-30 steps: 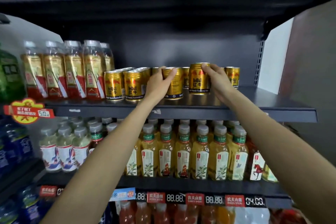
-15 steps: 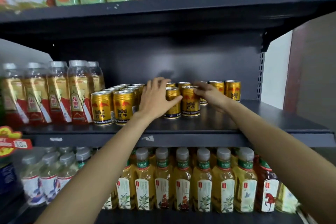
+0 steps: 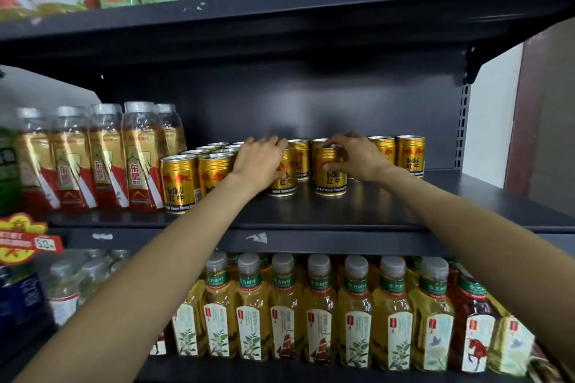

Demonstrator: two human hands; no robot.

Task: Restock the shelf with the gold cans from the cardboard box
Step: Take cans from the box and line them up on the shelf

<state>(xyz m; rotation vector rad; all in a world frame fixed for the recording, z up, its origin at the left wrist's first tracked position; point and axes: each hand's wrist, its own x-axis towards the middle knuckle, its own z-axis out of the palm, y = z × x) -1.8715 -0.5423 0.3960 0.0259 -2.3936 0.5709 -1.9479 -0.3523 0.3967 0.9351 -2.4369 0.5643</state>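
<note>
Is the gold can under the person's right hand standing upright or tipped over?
Upright. The gold can stands with its base flat on the shelf, label reading level, while the right hand holds its top rim.

Left hand [image 3: 259, 162]: arm outstretched, fingers curled over a can top, gripping.
Right hand [image 3: 357, 157]: arm outstretched, fingers pinching a can rim.

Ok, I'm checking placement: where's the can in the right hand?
The gold can stands mid-shelf in the head view, gripped by the right hand, just right of the left hand's can.
</note>
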